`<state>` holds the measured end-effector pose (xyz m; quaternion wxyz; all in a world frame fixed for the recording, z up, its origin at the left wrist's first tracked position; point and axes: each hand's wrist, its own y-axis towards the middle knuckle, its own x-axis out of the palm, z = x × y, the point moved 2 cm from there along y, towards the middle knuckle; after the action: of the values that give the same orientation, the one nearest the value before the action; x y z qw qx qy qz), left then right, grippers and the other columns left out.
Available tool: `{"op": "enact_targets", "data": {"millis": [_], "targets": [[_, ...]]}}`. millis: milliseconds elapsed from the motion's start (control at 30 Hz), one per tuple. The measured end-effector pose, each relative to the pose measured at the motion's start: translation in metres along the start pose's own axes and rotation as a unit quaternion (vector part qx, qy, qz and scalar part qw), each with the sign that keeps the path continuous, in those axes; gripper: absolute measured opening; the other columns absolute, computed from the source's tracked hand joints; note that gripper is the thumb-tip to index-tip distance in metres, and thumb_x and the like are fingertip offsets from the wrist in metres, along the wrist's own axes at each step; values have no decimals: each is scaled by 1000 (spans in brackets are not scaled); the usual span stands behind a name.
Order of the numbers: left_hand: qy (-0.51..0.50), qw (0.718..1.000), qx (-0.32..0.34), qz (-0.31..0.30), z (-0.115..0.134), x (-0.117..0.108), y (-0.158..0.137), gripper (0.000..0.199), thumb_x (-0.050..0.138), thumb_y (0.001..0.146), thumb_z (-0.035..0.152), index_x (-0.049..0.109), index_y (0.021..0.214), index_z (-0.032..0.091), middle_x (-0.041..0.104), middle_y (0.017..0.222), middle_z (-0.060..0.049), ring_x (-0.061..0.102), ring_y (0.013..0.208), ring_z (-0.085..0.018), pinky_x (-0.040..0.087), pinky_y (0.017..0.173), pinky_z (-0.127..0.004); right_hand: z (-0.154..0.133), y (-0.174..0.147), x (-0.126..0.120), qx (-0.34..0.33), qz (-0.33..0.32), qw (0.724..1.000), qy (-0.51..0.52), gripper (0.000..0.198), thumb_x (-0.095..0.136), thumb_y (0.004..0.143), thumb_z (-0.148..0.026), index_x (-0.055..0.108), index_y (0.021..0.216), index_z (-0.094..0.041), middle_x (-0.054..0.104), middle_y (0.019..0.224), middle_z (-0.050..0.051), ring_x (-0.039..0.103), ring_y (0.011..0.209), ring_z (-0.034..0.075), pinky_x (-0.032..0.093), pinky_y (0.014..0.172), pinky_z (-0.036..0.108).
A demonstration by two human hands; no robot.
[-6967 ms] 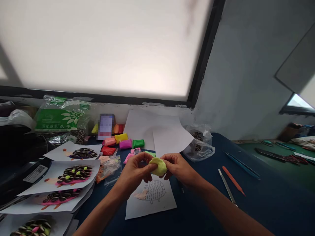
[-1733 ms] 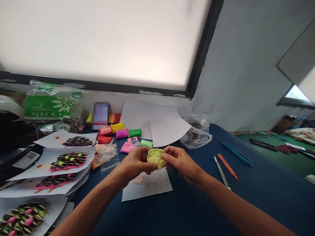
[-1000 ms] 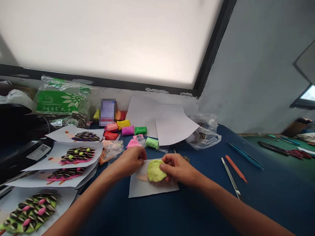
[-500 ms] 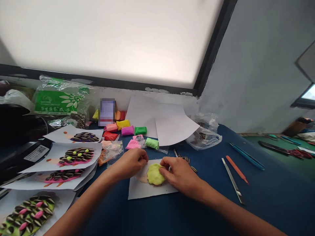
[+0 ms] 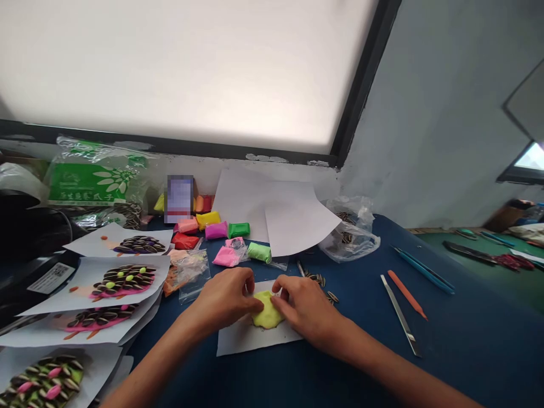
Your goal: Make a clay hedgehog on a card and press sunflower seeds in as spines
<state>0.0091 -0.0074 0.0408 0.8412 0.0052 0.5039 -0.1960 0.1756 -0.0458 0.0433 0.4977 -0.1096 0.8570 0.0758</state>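
A flattened piece of yellow modelling clay (image 5: pixel 267 317) lies on a small white sheet of paper (image 5: pixel 238 343) in front of me. My left hand (image 5: pixel 229 294) has its thumb and curled fingers at the clay's left edge. From the other side, my right hand (image 5: pixel 308 309) presses its thumb and bent fingers on the right edge. Part of the paper is covered by both hands. Just beyond my right hand are loose sunflower seeds (image 5: pixel 332 297).
Finished seed-and-clay hedgehog pictures (image 5: pixel 123 280) are stacked at left. Coloured clay packets (image 5: pixel 216 230), blank white sheets (image 5: pixel 297 221) and a plastic bag of seeds (image 5: pixel 348 241) lie behind. To the right are a metal blade tool (image 5: pixel 400 314), an orange tool (image 5: pixel 407 294) and blue tweezers (image 5: pixel 423 269).
My left hand has moved right and down onto the clay's left edge. My right hand stays on the right edge. The view has shifted slightly.
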Motion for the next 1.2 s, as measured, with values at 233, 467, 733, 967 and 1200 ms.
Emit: {"op": "enact_targets", "data": {"millis": [233, 467, 733, 967, 1200], "targets": [[2, 1000, -5, -3, 1, 0, -1, 18, 64, 63, 34, 58, 73, 22, 64, 76, 0, 58, 75, -19, 30, 53, -26, 17, 10, -9, 41, -18, 992, 118, 19, 47, 92, -24, 61, 81, -17, 66, 70, 0, 56, 54, 10, 36, 55, 23], [-9, 1000, 5, -12, 1, -1, -2, 17, 61, 67, 36, 59, 75, 22, 65, 79, -1, 59, 76, -21, 31, 54, -27, 19, 11, -10, 35, -26, 988, 147, 14, 54, 84, -25, 65, 81, -17, 60, 69, -1, 51, 59, 10, 35, 53, 21], [8, 1000, 3, 6, 3, 2, -1, 14, 64, 64, 30, 58, 74, 22, 64, 77, 0, 58, 76, -20, 26, 52, -25, 17, 10, -14, 51, 8, 992, 119, 17, 50, 67, -7, 61, 74, -17, 50, 58, -5, 42, 54, 9, 27, 49, 21], [-50, 997, 30, -42, 5, 5, 0, 8, 57, 68, 24, 64, 68, 20, 63, 65, 1, 56, 64, -16, 29, 51, -25, 10, 6, -19, 31, 9, 995, 93, 16, 49, 68, -5, 61, 67, -16, 58, 65, -2, 46, 58, 9, 31, 51, 20], [-62, 994, 64, -55, 0, 3, -1, 16, 50, 74, 23, 65, 72, 18, 64, 69, -1, 55, 64, -16, 31, 54, -26, 17, 7, -14, 5, -7, 996, 92, 16, 54, 79, -14, 69, 80, -16, 64, 69, 0, 53, 63, 12, 35, 58, 22]]}}
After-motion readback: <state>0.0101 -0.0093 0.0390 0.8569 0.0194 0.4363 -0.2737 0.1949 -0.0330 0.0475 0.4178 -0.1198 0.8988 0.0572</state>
